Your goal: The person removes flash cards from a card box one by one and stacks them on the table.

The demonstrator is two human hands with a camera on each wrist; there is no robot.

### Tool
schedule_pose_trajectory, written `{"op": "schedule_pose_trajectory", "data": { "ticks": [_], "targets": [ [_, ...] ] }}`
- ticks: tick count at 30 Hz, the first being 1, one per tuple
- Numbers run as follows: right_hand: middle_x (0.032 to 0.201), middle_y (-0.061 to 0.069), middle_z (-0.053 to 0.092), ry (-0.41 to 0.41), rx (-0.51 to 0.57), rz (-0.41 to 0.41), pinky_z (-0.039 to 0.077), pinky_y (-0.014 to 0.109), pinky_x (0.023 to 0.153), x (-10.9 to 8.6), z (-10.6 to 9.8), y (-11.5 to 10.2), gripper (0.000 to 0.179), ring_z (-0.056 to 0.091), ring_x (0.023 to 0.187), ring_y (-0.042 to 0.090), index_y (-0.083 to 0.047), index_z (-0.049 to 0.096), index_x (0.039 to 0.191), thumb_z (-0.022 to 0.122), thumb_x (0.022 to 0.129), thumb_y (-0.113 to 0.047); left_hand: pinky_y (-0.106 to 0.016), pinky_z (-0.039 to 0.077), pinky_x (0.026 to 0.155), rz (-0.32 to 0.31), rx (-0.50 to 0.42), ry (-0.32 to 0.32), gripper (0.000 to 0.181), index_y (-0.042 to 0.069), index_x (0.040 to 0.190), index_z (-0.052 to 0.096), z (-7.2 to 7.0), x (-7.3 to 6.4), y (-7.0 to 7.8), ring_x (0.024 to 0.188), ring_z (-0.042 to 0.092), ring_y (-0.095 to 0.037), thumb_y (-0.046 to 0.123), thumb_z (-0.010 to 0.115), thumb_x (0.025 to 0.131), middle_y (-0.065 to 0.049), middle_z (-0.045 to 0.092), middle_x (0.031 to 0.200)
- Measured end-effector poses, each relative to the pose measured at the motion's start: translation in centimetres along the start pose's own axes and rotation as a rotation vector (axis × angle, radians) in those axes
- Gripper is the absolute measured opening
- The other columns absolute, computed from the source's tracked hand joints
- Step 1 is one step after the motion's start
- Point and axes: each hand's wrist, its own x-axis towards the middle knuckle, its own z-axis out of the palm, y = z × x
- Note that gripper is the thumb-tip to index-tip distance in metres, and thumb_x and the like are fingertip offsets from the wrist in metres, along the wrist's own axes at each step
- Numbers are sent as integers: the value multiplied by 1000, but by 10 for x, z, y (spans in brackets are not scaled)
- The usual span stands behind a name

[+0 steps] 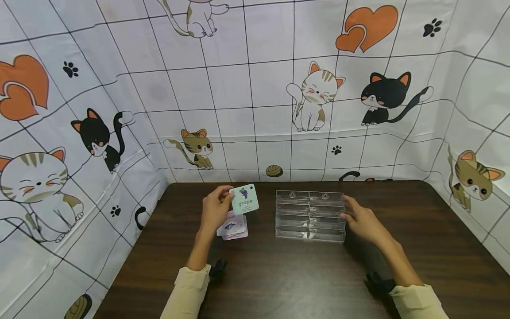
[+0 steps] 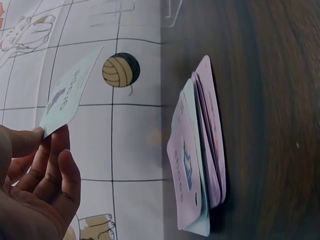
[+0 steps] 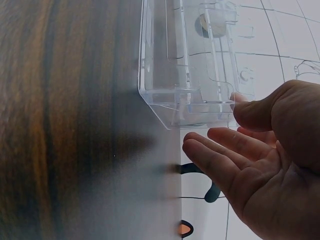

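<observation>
My left hand [image 1: 215, 206] pinches a pale green square card [image 1: 245, 199] by its edge between thumb and fingers. The card shows purple grapes and the word "grape". It is raised above a small stack of pink and pale green cards [image 1: 235, 224] on the table, seen upright-edged in the left wrist view. A clear plastic rack [image 1: 310, 228] with several stepped rows in two columns stands right of the stack. At its right end is my right hand [image 1: 361, 221], thumb and fingertips at the rack's edge, fingers loosely extended.
The dark wooden table [image 1: 279, 279] reaches back to a white cloth backdrop [image 1: 223, 88] with grid lines and cartoon cats. The cloth also rises on the left and right sides. Dark straps [image 1: 380, 282] sit at both wrists.
</observation>
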Motion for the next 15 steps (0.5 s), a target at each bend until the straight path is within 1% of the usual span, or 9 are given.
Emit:
{"op": "schedule_pose_trajectory", "data": {
  "ticks": [7, 15],
  "targets": [
    [153, 46, 44, 6, -3, -7, 60, 61, 92, 0, 0, 0, 66, 63, 127, 58, 15, 26, 160, 60, 108, -6, -21, 47, 66, -6, 14, 13, 22, 4, 124, 76, -7, 1, -6, 79, 67, -18, 9, 72, 103, -14, 80, 102],
    [152, 47, 44, -3, 4, -13, 59, 61, 94, -1, 0, 0, 65, 62, 128, 59, 16, 26, 160, 60, 108, -5, -21, 48, 68, -25, 35, 8, 23, 4, 125, 76, -15, 0, -11, 83, 71, -19, 9, 71, 103, -16, 80, 105]
  ]
}}
